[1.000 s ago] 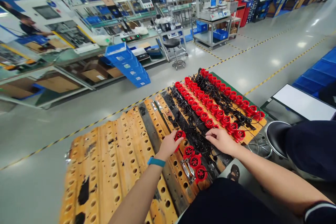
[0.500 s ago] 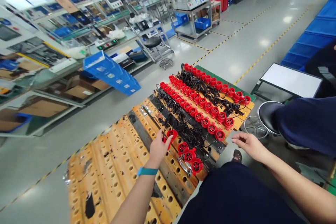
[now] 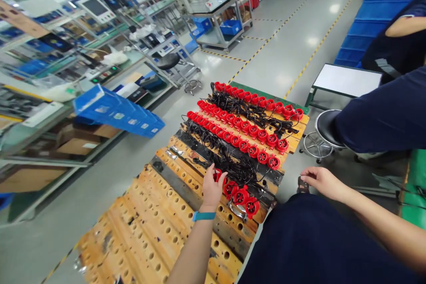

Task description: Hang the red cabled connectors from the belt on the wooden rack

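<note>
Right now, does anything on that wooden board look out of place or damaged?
The board is worn: dark, burnt-looking patches and stains run between its holes. The red parts sit in neat rows, but their black wires lie tangled across them. The left hand rests on one red part; the right hand hangs off the board's edge, holding nothing.

blue bins (image 3: 116, 113) stacked aslant — left of the bench | black stool (image 3: 324, 128) — by its right edge | white-topped stand (image 3: 348, 80) behind | steel cart (image 3: 219, 17) far back
</note>
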Available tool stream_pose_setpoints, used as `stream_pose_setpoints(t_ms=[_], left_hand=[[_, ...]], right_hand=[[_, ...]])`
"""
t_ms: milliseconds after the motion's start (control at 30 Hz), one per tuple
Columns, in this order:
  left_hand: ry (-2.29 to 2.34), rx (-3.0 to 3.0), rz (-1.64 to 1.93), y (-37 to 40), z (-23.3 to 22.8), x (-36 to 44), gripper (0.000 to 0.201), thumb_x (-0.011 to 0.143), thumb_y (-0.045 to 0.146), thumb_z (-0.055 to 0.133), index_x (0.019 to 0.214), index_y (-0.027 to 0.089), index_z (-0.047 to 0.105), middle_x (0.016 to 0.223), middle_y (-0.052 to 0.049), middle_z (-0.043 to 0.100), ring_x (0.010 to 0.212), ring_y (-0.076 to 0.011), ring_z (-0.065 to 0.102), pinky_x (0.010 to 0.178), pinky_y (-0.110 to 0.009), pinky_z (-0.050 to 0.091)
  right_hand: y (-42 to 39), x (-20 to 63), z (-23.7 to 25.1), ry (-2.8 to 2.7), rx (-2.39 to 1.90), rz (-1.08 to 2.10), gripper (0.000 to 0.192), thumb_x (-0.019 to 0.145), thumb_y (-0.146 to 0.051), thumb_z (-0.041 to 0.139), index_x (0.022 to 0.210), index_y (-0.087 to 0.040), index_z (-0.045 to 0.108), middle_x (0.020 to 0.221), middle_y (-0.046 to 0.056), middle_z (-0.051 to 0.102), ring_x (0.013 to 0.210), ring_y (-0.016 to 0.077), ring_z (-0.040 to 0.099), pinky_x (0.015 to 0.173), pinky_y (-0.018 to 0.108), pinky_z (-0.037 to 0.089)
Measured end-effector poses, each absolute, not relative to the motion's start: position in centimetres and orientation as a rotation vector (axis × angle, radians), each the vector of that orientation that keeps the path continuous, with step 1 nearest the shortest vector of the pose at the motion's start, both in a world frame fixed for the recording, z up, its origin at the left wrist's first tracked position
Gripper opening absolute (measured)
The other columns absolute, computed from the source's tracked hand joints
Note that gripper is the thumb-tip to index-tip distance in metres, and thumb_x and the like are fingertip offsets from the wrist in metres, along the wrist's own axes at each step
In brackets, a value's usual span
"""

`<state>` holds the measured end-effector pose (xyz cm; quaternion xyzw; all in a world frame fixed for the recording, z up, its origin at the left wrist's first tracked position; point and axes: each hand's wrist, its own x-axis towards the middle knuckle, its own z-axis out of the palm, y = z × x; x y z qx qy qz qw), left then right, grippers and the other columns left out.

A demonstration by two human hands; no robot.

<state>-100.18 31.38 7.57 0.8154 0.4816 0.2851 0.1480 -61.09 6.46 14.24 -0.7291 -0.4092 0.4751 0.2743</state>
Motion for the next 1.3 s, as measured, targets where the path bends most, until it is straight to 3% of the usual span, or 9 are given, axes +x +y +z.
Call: stream_pose_setpoints(t_ms=[267, 367, 467, 600, 733, 1000, 1200, 1300], left_hand=[[1.158, 2.575, 0.737, 31.6, 6.6, -100.8, 0.065, 0.096, 0.054, 0.061, 0.148, 0.019, 0.045, 0.104, -0.012, 0.068, 0.098, -0.03, 0.064, 0.099, -0.051, 0.049], [1.118, 2.58, 0.717, 31.0, 7.5, -101.0, 0.065, 0.097, 0.049, 0.061, 0.152, 0.02, 0.04, 0.113, -0.013, 0.069, 0.11, -0.031, 0.063, 0.104, -0.052, 0.047], [1.208, 2.611, 0.79, 30.1, 8.6, -101.6, 0.062, 0.094, 0.052, 0.065, 0.143, 0.017, 0.05, 0.121, -0.016, 0.066, 0.118, -0.0334, 0.059, 0.109, -0.054, 0.044], [1.537, 2.491, 0.55, 29.3, 9.7, -102.0, 0.054, 0.093, 0.063, 0.059, 0.118, 0.016, 0.066, 0.102, -0.012, 0.066, 0.094, -0.0271, 0.065, 0.09, -0.041, 0.054], [1.633, 2.422, 0.208, 29.8, 10.1, -101.4, 0.057, 0.091, 0.067, 0.059, 0.116, 0.017, 0.068, 0.081, -0.007, 0.066, 0.079, -0.0258, 0.066, 0.078, -0.036, 0.053], [1.453, 2.518, -0.136, 31.4, 11.2, -102.1, 0.041, 0.095, 0.042, 0.057, 0.124, 0.017, 0.067, 0.085, -0.008, 0.07, 0.081, -0.0246, 0.068, 0.078, -0.032, 0.053], [1.409, 2.598, -0.308, 31.8, 11.9, -101.5, 0.034, 0.095, 0.032, 0.056, 0.122, 0.015, 0.066, 0.101, -0.015, 0.07, 0.099, -0.0303, 0.068, 0.092, -0.039, 0.052], [1.438, 2.609, -0.377, 31.7, 12.0, -100.8, 0.031, 0.095, 0.032, 0.057, 0.119, 0.014, 0.065, 0.102, -0.017, 0.069, 0.1, -0.0325, 0.068, 0.09, -0.04, 0.052]], right_hand=[[4.0, -62.1, 13.0, -1.152, -2.032, 1.233, 0.034, 0.088, -0.046, 0.055, 0.097, -0.018, 0.071, 0.091, 0.008, 0.076, 0.082, 0.0239, 0.068, 0.078, 0.035, 0.051], [3.0, -62.0, 12.1, -1.178, -2.036, 1.214, 0.033, 0.09, -0.046, 0.055, 0.099, -0.019, 0.071, 0.091, 0.007, 0.076, 0.081, 0.0229, 0.069, 0.076, 0.033, 0.051], [2.1, -61.8, 11.2, -1.193, -2.047, 1.193, 0.034, 0.091, -0.047, 0.055, 0.102, -0.02, 0.072, 0.091, 0.007, 0.076, 0.08, 0.0225, 0.069, 0.075, 0.032, 0.051], [1.3, -61.4, 10.7, -1.174, -2.065, 1.187, 0.036, 0.091, -0.048, 0.053, 0.104, -0.019, 0.071, 0.092, 0.007, 0.076, 0.081, 0.0234, 0.069, 0.077, 0.034, 0.05], [1.1, -61.1, 10.8, -1.195, -2.079, 1.189, 0.037, 0.091, -0.048, 0.051, 0.101, -0.019, 0.071, 0.088, 0.007, 0.075, 0.076, 0.0229, 0.067, 0.074, 0.035, 0.048], [0.0, -60.5, 9.3, -1.125, -2.096, 1.208, 0.036, 0.09, -0.048, 0.053, 0.103, -0.021, 0.072, 0.091, 0.007, 0.076, 0.08, 0.0237, 0.069, 0.075, 0.033, 0.049], [-1.1, -59.8, 8.2, -1.061, -2.092, 1.266, 0.032, 0.091, -0.046, 0.054, 0.102, -0.021, 0.071, 0.089, 0.006, 0.075, 0.077, 0.0224, 0.069, 0.073, 0.032, 0.049], [-1.5, -59.6, 8.0, -1.023, -2.06, 1.29, 0.032, 0.09, -0.047, 0.054, 0.1, -0.021, 0.071, 0.085, 0.006, 0.075, 0.075, 0.0224, 0.069, 0.071, 0.032, 0.049]])
